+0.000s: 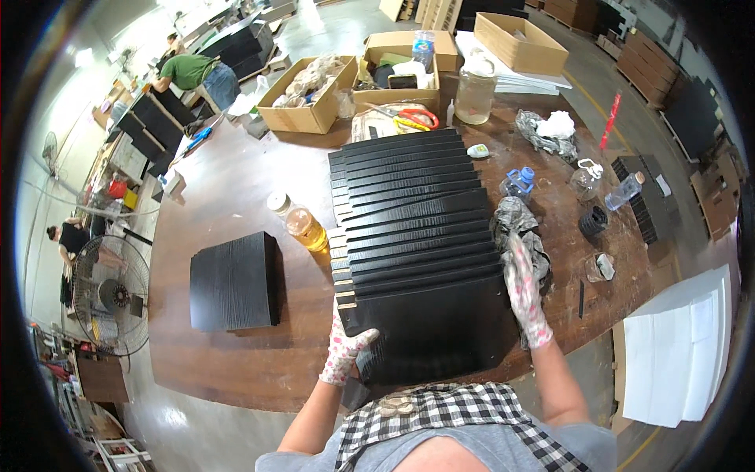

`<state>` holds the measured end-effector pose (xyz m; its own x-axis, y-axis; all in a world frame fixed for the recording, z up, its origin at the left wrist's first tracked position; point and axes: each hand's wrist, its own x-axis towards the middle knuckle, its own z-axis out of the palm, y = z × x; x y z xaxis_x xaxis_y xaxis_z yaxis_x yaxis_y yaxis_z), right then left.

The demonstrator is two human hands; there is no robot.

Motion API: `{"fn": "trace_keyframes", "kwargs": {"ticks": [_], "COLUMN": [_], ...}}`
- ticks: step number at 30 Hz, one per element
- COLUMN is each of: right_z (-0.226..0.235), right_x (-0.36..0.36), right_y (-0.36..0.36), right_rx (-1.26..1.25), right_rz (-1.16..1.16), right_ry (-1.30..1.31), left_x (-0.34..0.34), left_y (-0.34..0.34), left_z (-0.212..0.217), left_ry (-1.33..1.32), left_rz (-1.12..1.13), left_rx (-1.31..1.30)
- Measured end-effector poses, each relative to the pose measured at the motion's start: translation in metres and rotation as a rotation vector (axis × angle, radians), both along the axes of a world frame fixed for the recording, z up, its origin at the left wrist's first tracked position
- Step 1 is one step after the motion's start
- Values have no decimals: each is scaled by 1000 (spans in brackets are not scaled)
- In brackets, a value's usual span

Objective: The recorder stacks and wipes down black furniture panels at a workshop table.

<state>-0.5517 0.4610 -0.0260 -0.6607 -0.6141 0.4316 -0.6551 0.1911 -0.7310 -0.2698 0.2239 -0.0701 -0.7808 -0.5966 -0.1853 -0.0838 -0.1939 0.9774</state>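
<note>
She stands at the near edge of the brown worktop (236,346), both hands in patterned gloves. The nearest black board (429,334) lies flat in front of her, the front one of a long overlapping row of black boards (409,197) that runs away from her up the middle of the worktop. Her left hand (346,354) clasps that board's near left corner, fingers (363,340) curled over its edge. Her right hand (525,295) rests at the board's right edge with its fingers closed on a grey rag (519,228) bunched just beyond. A bottle of yellow oil (300,224) lies left of the row, and further left sits a separate stack of black boards (234,282). Behind the row stand open cardboard boxes (307,106) and a clear jar (476,90).
</note>
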Motion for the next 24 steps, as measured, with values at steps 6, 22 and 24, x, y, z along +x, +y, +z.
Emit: {"fn": "trace_keyframes", "kwargs": {"ticks": [6, 22, 24], "right_z": [58, 42, 24], "right_x": [-45, -57, -54], "right_y": [-86, -71, -42], "right_rx": [213, 37, -91], "right_rz": [-12, 114, 60], "right_ry": [465, 56, -164], "left_x": [-3, 3, 3], "left_y": [8, 15, 17], "left_z": [-2, -2, 4], "left_ry": [13, -27, -20], "left_rz": [83, 120, 129], "left_rx": [81, 64, 48]}}
